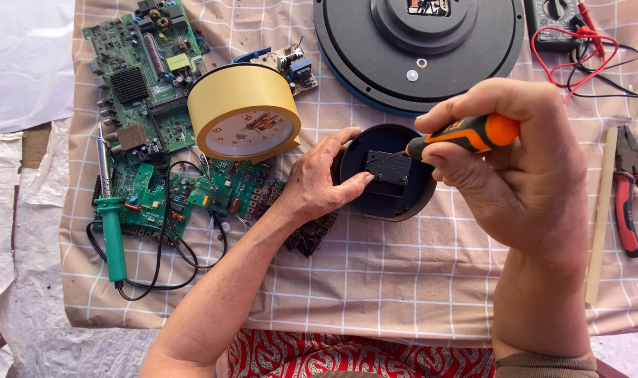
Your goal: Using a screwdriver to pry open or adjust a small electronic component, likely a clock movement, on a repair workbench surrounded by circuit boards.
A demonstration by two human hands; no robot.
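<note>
from the head view, a beige checked cloth (403,280) covers the work surface, its near edge running just above a red patterned fabric (361,357) at the bottom, with a wide bare stretch of cloth between that edge and the hands. a small round black clock back with a square black movement at its centre (389,175) lies in the middle of the cloth, just below a large round black disc (417,42) and just right of a yellow round alarm clock (243,112) standing tilted on its side. the left hand (322,178) curls round the left rim of the black clock back, fingers bent and closed against it, the thumb lying on its face beside the movement. the right hand (515,161) is closed in a tight grip on an orange and black screwdriver (466,134), whose thin shaft points left with its tip on the movement. green circuit boards (151,84) and a green-handled soldering iron (111,231) crowd the left side; red-handled pliers (627,203) and a pale wooden stick (600,217) lie near the right edge, well apart from the hands.
</note>
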